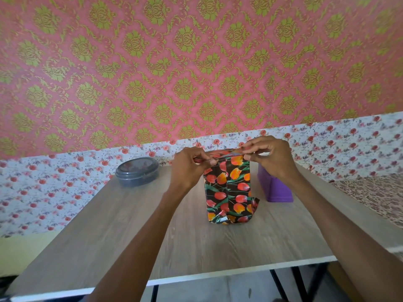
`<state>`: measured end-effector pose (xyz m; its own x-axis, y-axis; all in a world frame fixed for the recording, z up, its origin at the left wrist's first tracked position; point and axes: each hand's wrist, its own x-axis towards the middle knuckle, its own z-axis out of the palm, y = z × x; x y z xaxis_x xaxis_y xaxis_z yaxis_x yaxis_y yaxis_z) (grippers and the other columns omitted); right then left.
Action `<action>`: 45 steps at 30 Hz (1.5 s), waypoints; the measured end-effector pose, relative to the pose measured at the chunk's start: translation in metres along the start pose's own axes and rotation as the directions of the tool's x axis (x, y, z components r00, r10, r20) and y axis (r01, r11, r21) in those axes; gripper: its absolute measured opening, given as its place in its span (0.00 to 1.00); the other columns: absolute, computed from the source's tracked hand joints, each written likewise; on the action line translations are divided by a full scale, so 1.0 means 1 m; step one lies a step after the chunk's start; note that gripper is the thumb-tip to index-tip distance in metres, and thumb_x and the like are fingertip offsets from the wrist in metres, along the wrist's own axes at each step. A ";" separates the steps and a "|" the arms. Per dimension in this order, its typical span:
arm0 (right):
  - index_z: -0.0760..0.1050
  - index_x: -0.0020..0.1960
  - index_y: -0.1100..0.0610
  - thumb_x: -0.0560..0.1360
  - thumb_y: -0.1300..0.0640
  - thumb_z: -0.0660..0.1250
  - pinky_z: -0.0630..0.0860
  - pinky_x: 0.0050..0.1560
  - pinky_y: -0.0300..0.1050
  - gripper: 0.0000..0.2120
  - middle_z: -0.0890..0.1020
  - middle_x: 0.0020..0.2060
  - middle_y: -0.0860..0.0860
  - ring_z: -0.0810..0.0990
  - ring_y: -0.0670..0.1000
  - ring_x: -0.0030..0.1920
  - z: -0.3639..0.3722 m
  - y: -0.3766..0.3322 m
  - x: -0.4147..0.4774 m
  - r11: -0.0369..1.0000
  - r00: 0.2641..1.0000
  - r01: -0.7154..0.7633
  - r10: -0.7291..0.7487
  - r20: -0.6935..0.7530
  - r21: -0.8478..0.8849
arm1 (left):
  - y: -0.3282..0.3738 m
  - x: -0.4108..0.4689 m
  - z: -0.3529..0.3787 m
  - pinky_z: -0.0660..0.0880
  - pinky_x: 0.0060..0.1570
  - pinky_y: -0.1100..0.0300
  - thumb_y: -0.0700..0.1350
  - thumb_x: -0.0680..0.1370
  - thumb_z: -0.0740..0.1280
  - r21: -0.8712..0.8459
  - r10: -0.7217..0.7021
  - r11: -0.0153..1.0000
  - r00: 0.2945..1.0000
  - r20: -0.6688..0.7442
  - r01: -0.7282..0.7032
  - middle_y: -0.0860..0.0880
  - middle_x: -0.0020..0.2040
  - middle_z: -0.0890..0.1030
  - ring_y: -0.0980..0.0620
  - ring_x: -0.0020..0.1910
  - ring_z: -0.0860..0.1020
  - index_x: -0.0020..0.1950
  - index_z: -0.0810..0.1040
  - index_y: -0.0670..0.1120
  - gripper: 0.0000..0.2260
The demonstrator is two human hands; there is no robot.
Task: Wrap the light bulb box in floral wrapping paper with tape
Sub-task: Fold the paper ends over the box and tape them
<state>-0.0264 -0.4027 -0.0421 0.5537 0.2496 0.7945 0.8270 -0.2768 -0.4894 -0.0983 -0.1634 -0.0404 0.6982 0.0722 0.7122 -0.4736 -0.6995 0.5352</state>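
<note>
Leftmost on the wood-grain desk point(109, 225) sits a round dark container point(137, 171) with its lid on, near the far edge and well apart from the parcel. Next comes the left hand point(189, 171), raised over the middle of the desk. Its fingers point(209, 163) are curled in, with thumb and fingertips pinching the upper left corner of the floral wrapping paper point(238, 171). The paper is glossy black, printed with red and orange tulips and green leaves. It covers the light bulb box point(229, 192), which stands upright on the middle of the desk, hidden entirely under the wrap. A vertical seam runs down the face nearest the camera, and at the bottom the paper flares out loose and crumpled on the desk, not yet folded in. Along the top edge a pale greyish strip lies between the two hands; whether it is tape or the paper's underside I cannot tell. The right hand point(270, 158) meets the upper right corner, its fingers bent and pinching the top fold there. Just right of the parcel, partly behind the right wrist, stands a purple container point(280, 192). Beyond the desk at far right lies a leopard-print surface point(375, 192). Behind it all, pink wallpaper point(196, 62) with green damask rises above a white band with small red roses.
</note>
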 end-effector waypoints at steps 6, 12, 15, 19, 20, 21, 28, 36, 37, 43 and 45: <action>0.86 0.48 0.52 0.68 0.56 0.77 0.74 0.51 0.45 0.09 0.83 0.53 0.47 0.75 0.51 0.53 -0.005 0.006 -0.004 0.951 0.991 0.136 -0.132 0.031 -0.277 | 0.001 -0.005 0.011 0.74 0.51 0.50 0.53 0.71 0.76 0.243 0.115 0.966 0.988 -0.105 -0.087 0.58 0.37 0.82 0.55 0.42 0.76 0.40 0.84 0.51 0.07; 0.82 0.59 0.48 0.70 0.56 0.77 0.76 0.43 0.42 0.18 0.81 0.43 0.37 0.77 0.42 0.46 -0.018 -0.016 -0.001 0.954 0.994 0.067 -0.038 0.103 -0.293 | 0.003 -0.006 0.012 0.72 0.51 0.51 0.53 0.71 0.76 0.256 0.163 0.958 0.981 -0.104 -0.132 0.57 0.40 0.81 0.56 0.46 0.73 0.43 0.85 0.51 0.07; 0.84 0.54 0.49 0.72 0.52 0.75 0.76 0.43 0.44 0.11 0.83 0.40 0.43 0.78 0.45 0.41 -0.016 -0.030 -0.002 0.963 0.999 0.013 0.001 0.052 -0.269 | 0.005 -0.008 0.012 0.70 0.52 0.52 0.50 0.71 0.76 0.273 0.192 0.949 0.975 -0.115 -0.155 0.61 0.39 0.77 0.57 0.45 0.71 0.42 0.84 0.50 0.05; 0.85 0.39 0.58 0.78 0.42 0.64 0.72 0.32 0.45 0.22 0.74 0.24 0.46 0.75 0.50 0.27 -0.002 -0.042 -0.007 0.888 0.961 -0.276 0.256 -0.102 -0.368 | 0.004 -0.016 0.017 0.65 0.53 0.54 0.47 0.72 0.75 0.352 0.259 0.916 0.953 -0.157 -0.191 0.57 0.41 0.81 0.51 0.50 0.74 0.42 0.83 0.50 0.03; 0.82 0.37 0.61 0.78 0.38 0.63 0.75 0.33 0.46 0.28 0.75 0.22 0.48 0.77 0.52 0.26 0.000 -0.043 -0.008 0.842 0.913 -0.406 0.361 -0.188 -0.354 | 0.004 -0.018 0.019 0.65 0.54 0.54 0.48 0.73 0.75 0.384 0.281 0.901 0.945 -0.166 -0.200 0.56 0.43 0.82 0.50 0.51 0.73 0.42 0.83 0.50 0.03; 0.80 0.34 0.64 0.76 0.34 0.62 0.78 0.35 0.49 0.32 0.77 0.23 0.52 0.80 0.56 0.26 0.001 -0.042 -0.010 0.793 0.854 -0.516 0.451 -0.258 -0.324 | 0.003 -0.020 0.021 0.64 0.55 0.54 0.48 0.73 0.74 0.412 0.304 0.886 0.936 -0.176 -0.210 0.55 0.43 0.82 0.50 0.52 0.73 0.43 0.83 0.50 0.03; 0.78 0.44 0.63 0.70 0.52 0.78 0.79 0.26 0.39 0.16 0.80 0.32 0.56 0.78 0.49 0.28 0.006 -0.051 -0.022 0.458 0.515 -0.810 0.854 0.071 0.368 | 0.002 -0.032 0.028 0.63 0.57 0.52 0.44 0.72 0.75 0.550 0.450 0.798 0.851 -0.271 -0.247 0.56 0.46 0.84 0.49 0.55 0.71 0.43 0.84 0.50 0.02; 0.76 0.41 0.65 0.70 0.58 0.77 0.75 0.29 0.39 0.13 0.79 0.30 0.55 0.75 0.45 0.24 0.018 -0.045 -0.019 0.569 0.654 -0.681 0.755 0.035 0.460 | -0.014 -0.033 0.030 0.66 0.49 0.51 0.44 0.74 0.73 0.654 0.558 0.722 0.749 -0.356 -0.226 0.52 0.46 0.83 0.47 0.53 0.73 0.42 0.83 0.50 0.01; 0.77 0.42 0.65 0.70 0.57 0.77 0.73 0.27 0.38 0.13 0.78 0.30 0.55 0.75 0.45 0.23 0.023 -0.041 -0.020 0.584 0.674 -0.661 0.738 0.030 0.471 | -0.017 -0.036 0.030 0.66 0.48 0.51 0.44 0.73 0.74 0.639 0.540 0.736 0.763 -0.355 -0.224 0.51 0.48 0.82 0.46 0.53 0.73 0.43 0.83 0.50 0.01; 0.73 0.34 0.60 0.74 0.57 0.73 0.72 0.28 0.36 0.14 0.78 0.22 0.46 0.73 0.45 0.23 0.048 -0.018 -0.036 0.595 0.710 -0.613 0.704 0.032 0.520 | -0.013 -0.065 0.032 0.76 0.57 0.55 0.60 0.68 0.76 -0.457 -0.483 0.833 0.811 -0.330 0.311 0.48 0.62 0.67 0.51 0.58 0.72 0.68 0.65 0.50 0.35; 0.75 0.35 0.59 0.75 0.57 0.72 0.72 0.29 0.36 0.12 0.78 0.23 0.47 0.73 0.45 0.24 0.053 -0.010 -0.043 0.612 0.732 -0.603 0.680 0.049 0.511 | -0.021 -0.062 0.028 0.79 0.58 0.47 0.61 0.69 0.75 -0.712 -0.655 0.494 0.752 0.072 0.499 0.46 0.64 0.73 0.50 0.58 0.77 0.69 0.65 0.48 0.36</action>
<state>-0.0534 -0.3613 -0.0906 0.9722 0.0403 0.2309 0.2222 0.1541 -0.9627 -0.1172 -0.1730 -0.1085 0.8742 0.4610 0.1524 -0.2682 0.1969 0.9430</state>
